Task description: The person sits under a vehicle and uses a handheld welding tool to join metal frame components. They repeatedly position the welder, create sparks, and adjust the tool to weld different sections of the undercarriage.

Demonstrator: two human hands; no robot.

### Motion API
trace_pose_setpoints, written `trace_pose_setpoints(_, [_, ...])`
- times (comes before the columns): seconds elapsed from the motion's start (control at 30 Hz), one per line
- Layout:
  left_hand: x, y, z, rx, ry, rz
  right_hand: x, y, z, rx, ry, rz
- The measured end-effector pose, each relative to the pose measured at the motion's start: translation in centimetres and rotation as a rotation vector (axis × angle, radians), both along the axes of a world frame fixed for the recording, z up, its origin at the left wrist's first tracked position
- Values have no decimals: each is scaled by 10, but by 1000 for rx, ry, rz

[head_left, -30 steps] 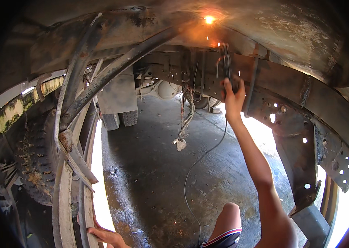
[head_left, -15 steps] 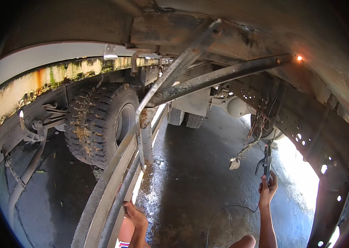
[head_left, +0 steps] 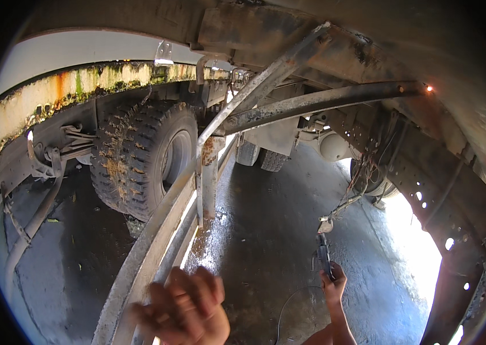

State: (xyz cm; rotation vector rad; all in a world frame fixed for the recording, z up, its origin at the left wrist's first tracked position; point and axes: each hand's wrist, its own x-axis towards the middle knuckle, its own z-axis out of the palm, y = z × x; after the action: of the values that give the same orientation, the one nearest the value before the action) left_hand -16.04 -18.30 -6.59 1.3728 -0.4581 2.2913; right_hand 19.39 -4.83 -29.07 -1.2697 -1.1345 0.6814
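Note:
My right hand (head_left: 335, 283) grips a dark welding electrode holder (head_left: 324, 253), pointing upward over the wet floor. No electrode can be made out at its tip. A thin cable (head_left: 282, 310) curves along the floor beside it. My left hand (head_left: 191, 307), blurred by motion, is raised in front of the long metal rails (head_left: 133, 276), its fingers loosely curled and apart with nothing visible in them. A steel brace (head_left: 323, 103) runs from the upright post to the right, where a small orange spot (head_left: 429, 88) glows at its end. Another brace (head_left: 266, 80) slants up to the body above.
A large muddy tyre (head_left: 139, 158) stands left, under a rusty, mossy panel (head_left: 70, 89). Loose wires with a pale connector (head_left: 326, 225) hang beyond the electrode holder. A perforated frame beam (head_left: 427, 167) slopes down at right. The vehicle's underside hangs low overhead.
The left hand has come off the rail and risen toward the camera. My right hand has moved left and lower with the electrode holder. The orange glow has shrunk, and the view has shifted slightly.

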Motion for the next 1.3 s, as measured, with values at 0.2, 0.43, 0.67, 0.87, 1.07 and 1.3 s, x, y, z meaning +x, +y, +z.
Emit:
trace_pose_setpoints(0.2, [-15, -53, 50, -180, -61, 179, -27, -6, 0, 69, -181, 138])
trace_pose_setpoints(0.43, [-20, -56, 42, -302, 92, 329, -41, -9, -1, 16, -273, 160])
trace_pose_setpoints(0.67, [-43, -46, 26, -181, 257, 337, -45, -9, -2, -2, -304, 168])
trace_pose_setpoints(0.87, [-47, -46, 26, -178, 292, 297, -44, -7, -4, -30, -272, 175])
trace_pose_setpoints(1.07, [-51, -42, 27, -152, 343, 258, -47, -12, -17, -40, -278, 184])
trace_pose_setpoints(1.3, [-44, -41, 26, -196, 343, 238, -61, -25, -40, -167, -326, 209])
